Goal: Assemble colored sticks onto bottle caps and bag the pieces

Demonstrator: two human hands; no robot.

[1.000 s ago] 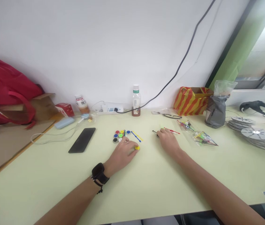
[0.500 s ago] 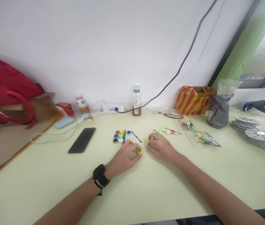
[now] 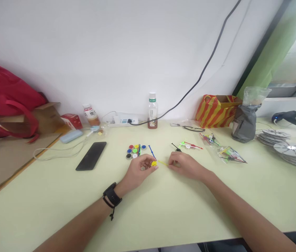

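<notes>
My left hand [image 3: 139, 170] pinches a small round yellow plastic piece [image 3: 154, 163] between thumb and fingers. Across from it, my right hand [image 3: 187, 165] is closed on one end of a thin yellow plastic stick [image 3: 163, 162], whose other end points at the round piece. Whether the two touch I cannot tell. A blue arrow-like stick [image 3: 151, 151] lies just beyond my left hand. Small coloured discs [image 3: 135, 151] sit in a group behind that hand, with several thin sticks beside them. Behind my right hand are a black stick piece [image 3: 176, 147] and a red arrow-like stick [image 3: 193, 145].
A black phone [image 3: 91, 156] lies at the left. Plastic packets of coloured parts [image 3: 231, 154] are at the right, near stacked grey discs [image 3: 291, 152]. Against the wall stand a bottle [image 3: 152, 112] and a power strip [image 3: 127, 121], with a black cable [image 3: 202, 71] hanging down.
My right hand has drawn slightly right and now holds the yellow stick between the hands. My left hand has lifted the round yellow piece slightly away from me and turned it.
</notes>
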